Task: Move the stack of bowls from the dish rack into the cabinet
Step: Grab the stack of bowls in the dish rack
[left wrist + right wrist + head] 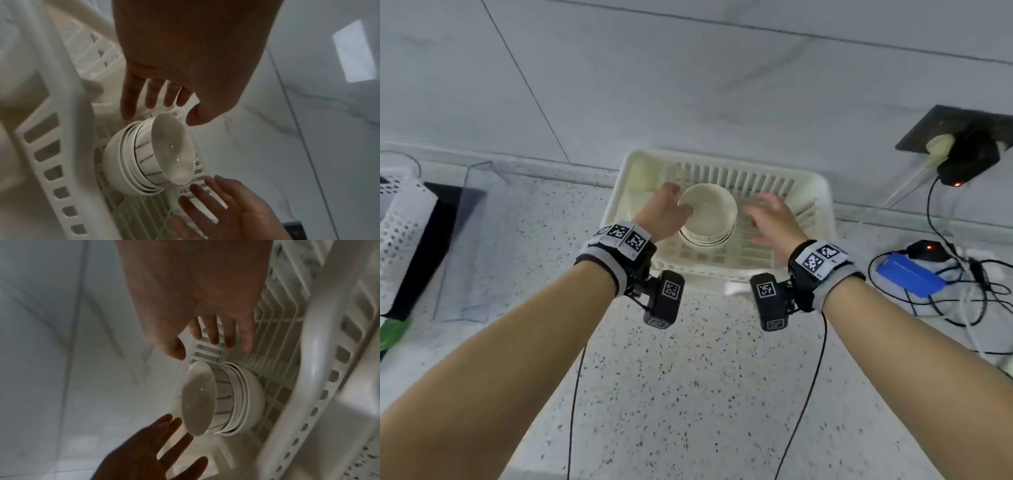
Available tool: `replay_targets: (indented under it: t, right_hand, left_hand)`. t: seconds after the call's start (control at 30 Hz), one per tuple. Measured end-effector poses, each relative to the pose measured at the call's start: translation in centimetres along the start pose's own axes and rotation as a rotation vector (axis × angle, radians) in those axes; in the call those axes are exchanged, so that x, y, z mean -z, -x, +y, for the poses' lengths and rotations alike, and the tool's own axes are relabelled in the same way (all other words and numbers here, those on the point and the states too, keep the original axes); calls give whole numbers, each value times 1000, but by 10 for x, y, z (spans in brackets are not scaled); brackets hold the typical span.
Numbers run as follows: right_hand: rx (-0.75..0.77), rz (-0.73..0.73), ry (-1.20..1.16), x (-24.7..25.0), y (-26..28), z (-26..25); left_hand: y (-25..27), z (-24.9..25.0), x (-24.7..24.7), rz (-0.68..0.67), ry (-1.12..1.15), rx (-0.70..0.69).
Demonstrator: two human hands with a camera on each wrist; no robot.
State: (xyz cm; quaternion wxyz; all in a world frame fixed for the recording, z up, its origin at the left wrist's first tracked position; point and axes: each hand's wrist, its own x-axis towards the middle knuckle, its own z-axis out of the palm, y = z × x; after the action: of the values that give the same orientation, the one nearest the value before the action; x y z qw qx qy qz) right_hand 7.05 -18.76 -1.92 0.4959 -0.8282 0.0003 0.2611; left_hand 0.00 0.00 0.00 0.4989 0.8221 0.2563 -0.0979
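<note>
So the stack of bowls is sitting upright in the dish rack, roughly mid-floor and a bit toward the left end, mouths facing straight up. The stack's axis runs vertical, so there's no long side to line up with; it's round, and you can take it from any two opposite points.

What matters is that the stack lies right between your two hands. Your left hand is the nearer one. From the head view its thumb looks like it's at or just over the top bowl's rim, but the left wrist view shows the fingers spread and relaxed beside the stack, not curled round anything, so that grip is open. I can't tell for sure whether it's actually touching the rim.

Your right hand is also open, fingers splayed, hovering just off the right side of the stack with a clear gap over the rack floor. It has more ground to cover.

My guess is the next bit is a plain two-sided squeeze: both palms close inward toward each other, low on the bottom bowl rather than on the top rim, then straight up. Several bowls are nested, and the upper ones look slightly off-centre in the wrist views, so tilting on the lift could let them slide.

The cabinet isn't in any view.
</note>
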Motion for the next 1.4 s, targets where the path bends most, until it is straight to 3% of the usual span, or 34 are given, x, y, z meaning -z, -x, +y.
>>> replay_targets:
  t: [0.13, 0.33, 0.53, 0.73, 1.03, 1.4]
  right_hand:
    - [-162, -142, -99, -16, -31, 2]
    - [-293, -242, -238, -36, -56, 2]
    - [-326, -289, -290, -43, -62, 6]
    - [-232, -274, -392, -33, -42, 7]
    - [-101, -267, -546, -16, 39, -27]
    - [131, -202, -390, -43, 240, -56]
  left_hand:
    - [-30, -2, -9, -75, 98, 202]
    - [-51, -14, -16, -168, 204, 317]
    - [-56, -27, -23, -191, 412, 382]
    - [-41, -17, -17, -176, 470, 354]
    - [38, 11, 21, -220, 547, 84]
    - [199, -11, 59, -220, 432, -96]
